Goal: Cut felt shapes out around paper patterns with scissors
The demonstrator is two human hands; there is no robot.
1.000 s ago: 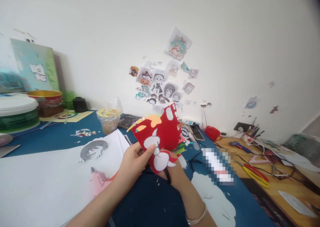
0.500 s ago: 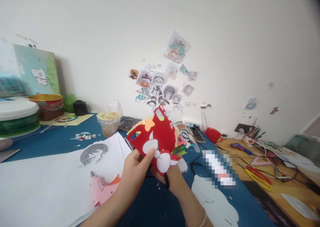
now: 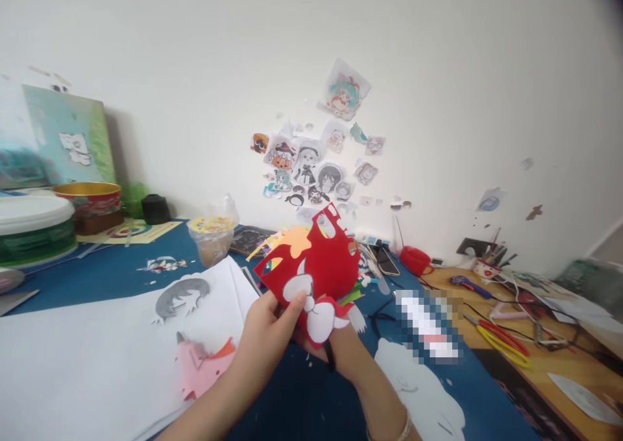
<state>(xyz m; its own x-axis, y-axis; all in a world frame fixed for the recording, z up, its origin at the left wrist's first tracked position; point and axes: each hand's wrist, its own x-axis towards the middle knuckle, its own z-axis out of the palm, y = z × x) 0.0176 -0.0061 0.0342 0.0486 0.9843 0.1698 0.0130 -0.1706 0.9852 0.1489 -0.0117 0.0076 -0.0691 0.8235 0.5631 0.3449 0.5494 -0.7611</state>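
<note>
My left hand (image 3: pixel 276 321) pinches a red sheet (image 3: pixel 333 259) with cut-out holes, its thumb pressing on a white paper bow (image 3: pixel 310 301) at the lower part. Behind the sheet's lower edge is my right hand (image 3: pixel 343 350), curled, with most of its fingers hidden. A black curved piece (image 3: pixel 330 355) shows against that hand; what it belongs to I cannot make out. Orange and yellow cut paper (image 3: pixel 292 240) shows behind the red sheet. To the left of my left forearm lies a pink glue gun (image 3: pixel 199 366) on white paper (image 3: pixel 87 357).
A lidded plastic cup (image 3: pixel 213 237) stands behind the white paper. White cut-out paper (image 3: pixel 418 389) lies right of my right forearm. Red-and-yellow-handled pliers (image 3: pixel 503 344), a red mug (image 3: pixel 415 259) and a phone (image 3: pixel 384 259) are on the right. A white-lidded tub (image 3: pixel 34 230) sits left.
The red sheet has shifted slightly right and turned a little, showing more of the orange paper behind its left side. Both hands keep their places, moving slightly right with it.
</note>
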